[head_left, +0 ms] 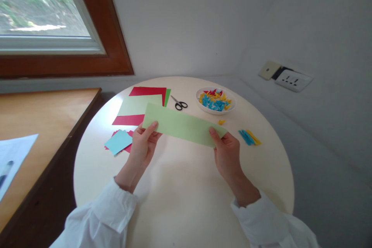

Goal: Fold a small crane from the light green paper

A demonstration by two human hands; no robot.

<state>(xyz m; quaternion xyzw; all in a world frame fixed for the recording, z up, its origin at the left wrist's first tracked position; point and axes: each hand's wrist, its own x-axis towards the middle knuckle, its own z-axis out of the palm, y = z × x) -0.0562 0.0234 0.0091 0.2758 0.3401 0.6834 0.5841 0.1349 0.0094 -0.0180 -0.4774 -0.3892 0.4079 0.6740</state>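
Note:
A long strip of light green paper [183,124] is held up above the table, slanting down to the right. My left hand [145,139] pinches its left end with the thumb on top. At the right end, my right hand [226,151] grips the strip between thumb and fingers. Behind the strip lie sheets of red paper [149,91] and pale green paper [139,104]. Small cut pieces of light blue paper [118,142] rest on red ones beside my left hand. Scissors [179,103] with black handles lie beyond the strip.
A white round dish [215,112] holds many small folded paper pieces in red, yellow and blue. One yellow folded piece [221,122] sits in front of it. Blue and yellow folded strips [249,137] lie on the round table [180,209]. A wooden desk [55,116] stands at left.

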